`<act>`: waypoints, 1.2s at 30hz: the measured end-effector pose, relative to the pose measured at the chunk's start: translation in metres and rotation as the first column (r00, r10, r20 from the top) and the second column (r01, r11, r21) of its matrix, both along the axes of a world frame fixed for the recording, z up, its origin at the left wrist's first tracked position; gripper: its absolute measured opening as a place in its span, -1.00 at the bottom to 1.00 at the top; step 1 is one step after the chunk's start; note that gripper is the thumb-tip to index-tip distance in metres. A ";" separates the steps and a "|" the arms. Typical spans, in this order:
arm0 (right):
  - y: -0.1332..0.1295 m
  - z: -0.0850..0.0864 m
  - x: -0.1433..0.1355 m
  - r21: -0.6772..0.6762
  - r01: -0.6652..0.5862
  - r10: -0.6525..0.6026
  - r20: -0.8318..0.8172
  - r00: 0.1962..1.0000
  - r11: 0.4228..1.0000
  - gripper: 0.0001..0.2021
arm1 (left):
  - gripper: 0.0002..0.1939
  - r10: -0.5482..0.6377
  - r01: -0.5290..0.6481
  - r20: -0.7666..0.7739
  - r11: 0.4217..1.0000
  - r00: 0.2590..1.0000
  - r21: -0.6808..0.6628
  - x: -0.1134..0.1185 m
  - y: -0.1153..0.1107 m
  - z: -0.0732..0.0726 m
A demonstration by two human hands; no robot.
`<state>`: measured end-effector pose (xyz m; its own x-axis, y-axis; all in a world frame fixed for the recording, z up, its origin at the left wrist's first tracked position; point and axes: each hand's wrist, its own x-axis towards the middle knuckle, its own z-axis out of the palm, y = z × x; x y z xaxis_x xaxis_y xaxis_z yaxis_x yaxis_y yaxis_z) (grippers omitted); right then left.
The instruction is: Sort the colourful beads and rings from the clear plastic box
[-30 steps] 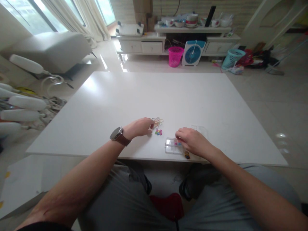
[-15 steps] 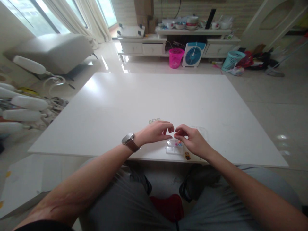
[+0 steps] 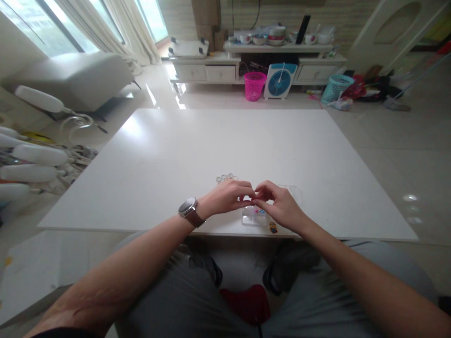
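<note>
"White table was below what?"
"Right hand pinched small reddish piece, mostly hidden. Left hand met it there; its grip I could not tell."
"And around?"
"Clear box lay at six o'clock, rings at ten."

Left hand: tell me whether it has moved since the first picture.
Yes: judged against the clear box, the left hand has moved rightward, up to the right hand.

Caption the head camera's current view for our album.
Left hand and right hand meet by a clear box on a white table.
</note>
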<state>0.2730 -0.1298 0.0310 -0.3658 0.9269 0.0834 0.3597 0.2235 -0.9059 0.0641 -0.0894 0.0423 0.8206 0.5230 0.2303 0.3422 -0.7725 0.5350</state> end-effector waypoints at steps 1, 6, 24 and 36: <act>0.000 0.000 0.000 0.011 -0.003 0.003 0.007 1.000 1.000 -0.82 | -0.78 -0.002 0.002 -0.016 1.000 1.000 -0.009 -0.002 0.002 0.002; 0.000 0.003 -0.001 0.115 0.013 -0.023 0.094 0.995 0.993 -0.90 | -0.84 0.066 -0.080 -0.152 0.993 0.986 -0.088 -0.023 0.020 0.010; -0.001 0.002 0.002 0.222 -0.053 -0.004 0.251 0.968 0.974 -0.90 | -0.85 0.204 -0.291 -0.622 0.956 0.756 -0.040 -0.043 0.023 -0.021; -0.001 0.000 0.004 0.227 -0.077 0.015 0.260 0.965 0.971 -0.90 | -0.69 0.230 -0.317 -0.599 0.947 0.767 -0.043 -0.046 0.026 -0.020</act>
